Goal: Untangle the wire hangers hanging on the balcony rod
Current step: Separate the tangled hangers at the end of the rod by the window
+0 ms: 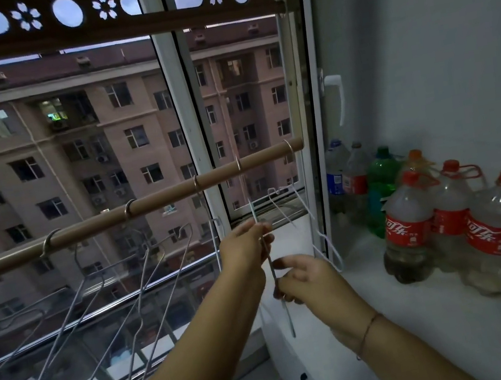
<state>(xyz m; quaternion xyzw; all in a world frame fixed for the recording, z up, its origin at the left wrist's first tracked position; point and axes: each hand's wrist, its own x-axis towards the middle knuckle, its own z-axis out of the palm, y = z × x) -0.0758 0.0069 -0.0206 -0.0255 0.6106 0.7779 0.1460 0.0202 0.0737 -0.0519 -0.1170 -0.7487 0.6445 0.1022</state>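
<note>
1. Brown rod point(157, 201) crosses the window, with grey hangers point(144, 252) hooked along its left and a white hanger point(282, 209) near its right end.
2. Left hand point(245, 246): grip pinched on an edge-on hanger point(270, 263) that hangs from the rod.
3. Right hand point(305, 279): grip closed round the same wire, lower down.
4. Bottles point(410, 228) stand on the worktop point(430, 308), right.

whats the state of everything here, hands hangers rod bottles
left hand, pinches held hanger
right hand, grips it lower down
held hanger, hooked on rod, edge-on
rod, carries hanger hooks
grey hangers, hanging, overlapping
white hanger, hanging near rod's right end
cola bottles, upright, capped
</note>
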